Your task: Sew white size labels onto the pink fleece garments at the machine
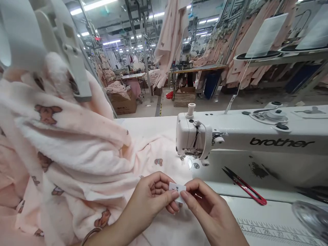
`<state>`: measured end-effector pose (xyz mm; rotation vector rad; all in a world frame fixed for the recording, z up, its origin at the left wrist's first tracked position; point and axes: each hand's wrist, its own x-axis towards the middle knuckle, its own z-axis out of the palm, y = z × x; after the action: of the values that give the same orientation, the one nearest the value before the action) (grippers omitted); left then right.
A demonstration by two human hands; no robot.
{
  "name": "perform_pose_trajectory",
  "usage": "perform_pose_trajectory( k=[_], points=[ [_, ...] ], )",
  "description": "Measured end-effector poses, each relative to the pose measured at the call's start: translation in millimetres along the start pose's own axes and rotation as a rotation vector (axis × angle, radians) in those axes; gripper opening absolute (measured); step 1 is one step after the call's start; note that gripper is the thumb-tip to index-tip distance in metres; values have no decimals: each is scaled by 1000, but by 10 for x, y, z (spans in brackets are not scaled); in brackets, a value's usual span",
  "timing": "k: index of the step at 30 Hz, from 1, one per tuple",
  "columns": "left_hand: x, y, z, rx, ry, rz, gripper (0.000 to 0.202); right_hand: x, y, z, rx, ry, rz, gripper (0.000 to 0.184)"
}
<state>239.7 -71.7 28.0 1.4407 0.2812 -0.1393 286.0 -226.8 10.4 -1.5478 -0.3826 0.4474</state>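
A small white label [177,187] with dark print is pinched between both hands, in front of the sewing machine's needle area. My left hand [153,194] grips its left edge between thumb and fingers. On its right edge, the thumb and forefinger of my right hand [205,201] are closed. Beneath and beyond the hands lies pale pink plush fabric [148,160] printed with brown bears, running up to the presser foot. The white sewing machine [230,128], marked "brother", stands just beyond my right hand.
Red-handled thread snips [246,188] lie on the machine bed to the right, above a printed ruler scale [271,232]. A large heap of the pink fabric [77,147] hangs at the left from a white clamp [77,65]. Thread cones [266,36] stand at the upper right.
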Motion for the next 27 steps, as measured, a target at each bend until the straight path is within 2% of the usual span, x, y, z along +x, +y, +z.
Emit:
perform_pose_trajectory(
  k=[2,6,11,14,16,19,21,23,25,27],
  points=[
    [-19,15,-17,80,16,10,34,9,12,-22,-25,-22,5,29],
    [-22,82,-84,374,37,57,26,20,34,-64,-95,-46,49,31],
    [36,84,-111,314,-28,-3,23,18,39,-79,-148,-72,55,29],
    [57,196,-108,413,-10,12,21,-23,66,-132,-197,-48,33,27],
    [108,330,-102,589,56,121,17,-64,163,-200,-316,44,-55,21],
    [329,425,-78,890,128,258,12,-113,468,-313,-662,148,-366,16],
    [564,319,-66,1019,99,267,9,-124,721,-363,-926,140,-590,24],
    [796,98,-78,1062,54,281,6,-125,933,-384,-1129,124,-735,32],
    [950,-146,-117,1048,38,310,5,-125,1056,-383,-1214,116,-786,34],
    [995,-313,-160,1025,37,311,8,-122,1077,-369,-1197,106,-794,33]
  ],
)
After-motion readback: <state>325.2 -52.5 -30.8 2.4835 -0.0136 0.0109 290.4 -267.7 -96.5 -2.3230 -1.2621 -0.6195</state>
